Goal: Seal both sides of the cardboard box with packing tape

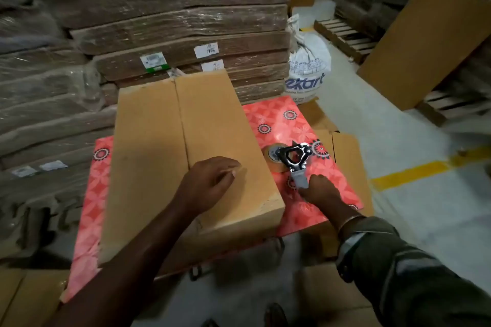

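Observation:
A brown cardboard box (159, 156) lies on a red flowered table (287, 127), its top flaps meeting along a bare centre seam. My left hand (210, 183) rests on the near right part of the box top, fingers loosely curled and holding nothing. To the right of the box, a tape dispenser (291, 158) with a roll of clear tape lies on the table. My right hand (318, 188) grips its grey handle.
Wrapped stacks of flat cardboard (170, 21) rise behind the table. A white printed sack (308, 66) stands at the back right. Flat cardboard sheets (348, 162) lie by the table's right edge, wooden pallets (345, 37) and a leaning sheet (430, 42) beyond. Yellow floor line (414, 170) at right.

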A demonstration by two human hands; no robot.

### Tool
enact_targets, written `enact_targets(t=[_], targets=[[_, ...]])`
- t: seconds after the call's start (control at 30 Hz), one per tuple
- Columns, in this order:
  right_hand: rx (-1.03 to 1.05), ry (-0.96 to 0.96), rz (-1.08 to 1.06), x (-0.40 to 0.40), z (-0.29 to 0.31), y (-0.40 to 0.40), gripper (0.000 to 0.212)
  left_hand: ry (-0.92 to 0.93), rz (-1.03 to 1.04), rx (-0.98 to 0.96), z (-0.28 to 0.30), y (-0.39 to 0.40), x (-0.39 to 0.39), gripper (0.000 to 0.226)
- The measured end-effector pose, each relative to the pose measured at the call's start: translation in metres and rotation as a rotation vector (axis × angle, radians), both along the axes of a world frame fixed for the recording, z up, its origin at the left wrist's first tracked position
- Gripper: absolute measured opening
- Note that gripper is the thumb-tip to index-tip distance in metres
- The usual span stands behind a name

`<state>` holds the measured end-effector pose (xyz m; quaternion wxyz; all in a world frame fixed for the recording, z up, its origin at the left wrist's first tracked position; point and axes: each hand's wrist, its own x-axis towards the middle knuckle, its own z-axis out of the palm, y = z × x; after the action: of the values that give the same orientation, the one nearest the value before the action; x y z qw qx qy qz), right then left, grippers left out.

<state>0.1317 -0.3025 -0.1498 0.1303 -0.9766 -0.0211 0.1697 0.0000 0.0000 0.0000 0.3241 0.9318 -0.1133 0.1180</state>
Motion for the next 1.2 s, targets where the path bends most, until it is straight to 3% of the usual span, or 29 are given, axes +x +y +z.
enact_targets(t=[0.17,0.23,0.33,0.47,0.67,0.8,1.03,1.2], targets=[[0.083,0.145,-0.153,0.008,-0.036,0.01,0.072,0.038,0.076,-0.242,-0.011,-0.015,0.004,0.021],[0.104,0.133,-0.205,0.011,-0.038,0.015,0.071,0.029,0.09,-0.283,-0.01,-0.021,0.002,0.022],[0.169,0.115,-0.272,0.013,-0.03,0.023,0.061,0.053,0.106,-0.286,-0.013,-0.024,0.001,0.023],[0.256,0.123,-0.338,0.022,-0.034,0.029,0.067,0.074,0.116,-0.26,-0.015,-0.019,0.003,0.026],[0.201,0.039,-0.304,0.035,-0.016,0.018,0.065,0.095,0.128,-0.274,-0.008,-0.01,0.006,0.028],[0.28,-0.029,-0.3,0.048,-0.006,-0.002,0.078,0.078,0.136,-0.289,-0.006,-0.006,0.009,0.029],[0.278,0.01,-0.311,0.064,0.075,-0.008,0.046,0.078,0.14,-0.407,-0.009,0.0,0.013,0.022],[0.633,0.059,-0.269,0.055,0.162,0.014,0.022,0.073,0.117,-0.487,-0.002,0.004,0.011,0.023]])
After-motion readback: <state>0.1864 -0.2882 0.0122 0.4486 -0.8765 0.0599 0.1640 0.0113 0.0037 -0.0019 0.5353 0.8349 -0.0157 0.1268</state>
